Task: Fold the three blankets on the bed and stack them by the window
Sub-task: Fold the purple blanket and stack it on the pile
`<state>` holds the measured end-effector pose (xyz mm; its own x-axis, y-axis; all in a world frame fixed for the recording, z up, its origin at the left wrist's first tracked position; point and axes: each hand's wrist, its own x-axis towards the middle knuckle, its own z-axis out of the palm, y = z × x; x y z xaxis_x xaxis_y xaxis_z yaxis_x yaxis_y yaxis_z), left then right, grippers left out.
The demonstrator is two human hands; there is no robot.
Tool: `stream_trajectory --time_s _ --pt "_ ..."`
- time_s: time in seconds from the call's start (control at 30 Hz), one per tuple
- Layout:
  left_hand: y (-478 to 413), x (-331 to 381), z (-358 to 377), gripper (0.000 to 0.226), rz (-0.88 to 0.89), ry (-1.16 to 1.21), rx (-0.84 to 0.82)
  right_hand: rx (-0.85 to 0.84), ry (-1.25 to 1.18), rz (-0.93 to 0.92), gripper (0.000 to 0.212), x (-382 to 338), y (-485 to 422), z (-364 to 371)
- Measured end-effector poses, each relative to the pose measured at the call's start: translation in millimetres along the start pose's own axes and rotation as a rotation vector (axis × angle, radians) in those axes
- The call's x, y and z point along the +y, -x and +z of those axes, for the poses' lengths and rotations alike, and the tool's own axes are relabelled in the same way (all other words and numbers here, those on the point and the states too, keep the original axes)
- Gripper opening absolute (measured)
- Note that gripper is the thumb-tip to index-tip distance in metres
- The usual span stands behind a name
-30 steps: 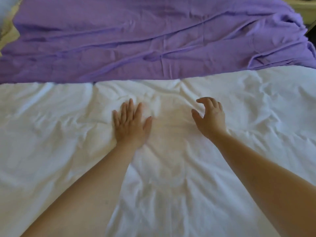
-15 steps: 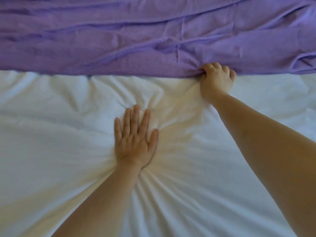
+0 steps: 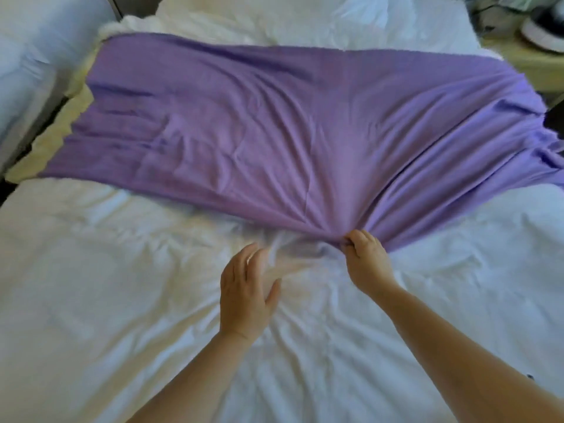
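Note:
A purple blanket lies spread across the far half of the bed, over a pale yellow blanket whose edge shows at the left. My right hand grips the purple blanket's near edge, and the cloth is drawn into a point toward me. My left hand hovers just above the white cover with its fingers loosely spread and blurred, holding nothing. A fluffy white blanket edge shows beyond the purple one.
White pillows lie at the head of the bed. A second bed or white bedding stands at the far left. A bedside table with a round device is at the far right.
My right hand reached forward, took hold of the purple blanket's edge and pulled it toward me. My left hand lifted off the white cover. The view pulled back.

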<state>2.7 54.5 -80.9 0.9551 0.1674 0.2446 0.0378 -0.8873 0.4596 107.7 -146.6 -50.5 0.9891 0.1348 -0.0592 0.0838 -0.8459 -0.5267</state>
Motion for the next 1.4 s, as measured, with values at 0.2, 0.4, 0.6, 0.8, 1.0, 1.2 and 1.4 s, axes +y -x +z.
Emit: stream_trajectory --time_s 0.2,0.4,0.6,0.8,1.0,1.2,1.4 --pt "-33 75 -115 0.06 0.218 0.015 0.049 -0.167 -0.227 -0.121 0.031 -102 55 -108" --pt "-65 127 -239 0.024 0.312 0.043 -0.13 -0.157 -0.322 -0.233 0.034 -180 115 -239" --pt "-30 175 -338 0.029 0.279 0.199 -0.033 0.034 -0.469 -0.224 0.03 -209 195 -347" --pt "2 250 -445 0.035 0.441 0.624 -0.078 0.239 -0.509 -0.274 0.029 -234 265 -422" --pt "29 295 -500 0.028 0.454 0.9 -0.06 0.409 -0.458 -0.336 0.014 -244 307 -447" --pt "38 329 -497 0.025 0.232 1.095 -0.047 0.436 -0.508 -0.41 0.013 -224 359 -396" --pt "21 351 -497 0.04 -0.112 1.115 0.09 0.01 -0.465 -0.475 0.045 -204 379 -367"
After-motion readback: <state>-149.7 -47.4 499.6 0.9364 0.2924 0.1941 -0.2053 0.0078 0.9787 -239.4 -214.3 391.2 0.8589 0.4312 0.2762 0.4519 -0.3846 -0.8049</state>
